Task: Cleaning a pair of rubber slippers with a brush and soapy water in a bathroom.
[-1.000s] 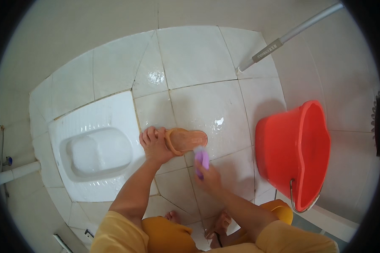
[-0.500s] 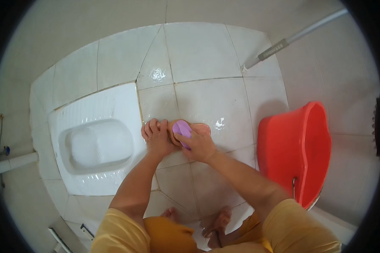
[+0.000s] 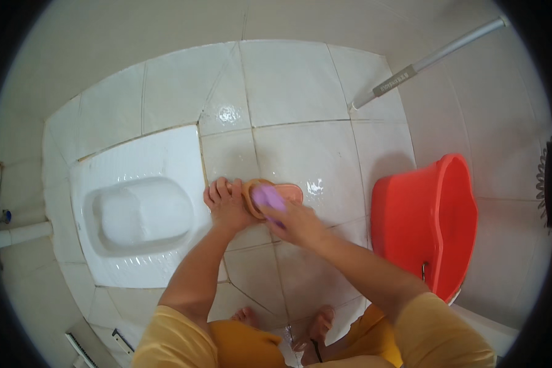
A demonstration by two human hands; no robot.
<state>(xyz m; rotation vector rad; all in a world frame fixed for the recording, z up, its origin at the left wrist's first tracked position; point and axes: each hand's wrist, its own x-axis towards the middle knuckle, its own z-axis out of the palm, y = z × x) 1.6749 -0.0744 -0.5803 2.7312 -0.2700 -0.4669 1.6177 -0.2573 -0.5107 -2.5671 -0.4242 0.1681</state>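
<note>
An orange-tan slipper (image 3: 292, 192) lies on the wet tiled floor in front of me, its sole end pointing right. My left hand (image 3: 228, 202) is closed around the slipper's left end, against the floor, with part of the strap hidden under the fingers. In my right hand (image 3: 299, 223) is a purple scrubbing brush (image 3: 267, 197), pressed to the slipper's strap area and slightly blurred by motion. The brush's bristles cannot be seen. Both forearms reach in from below.
To the left, a white squat toilet (image 3: 107, 267) is set in the floor. A red plastic tub (image 3: 405, 202) stands at the right. Behind it, a pole with a grey grip (image 3: 395, 81) leans at the wall. A white pipe (image 3: 27, 234) runs along the left wall.
My right hand and the brush have shifted slightly down and to the right over the slipper. My left hand keeps its hold, and the whole view has tilted a little.
</note>
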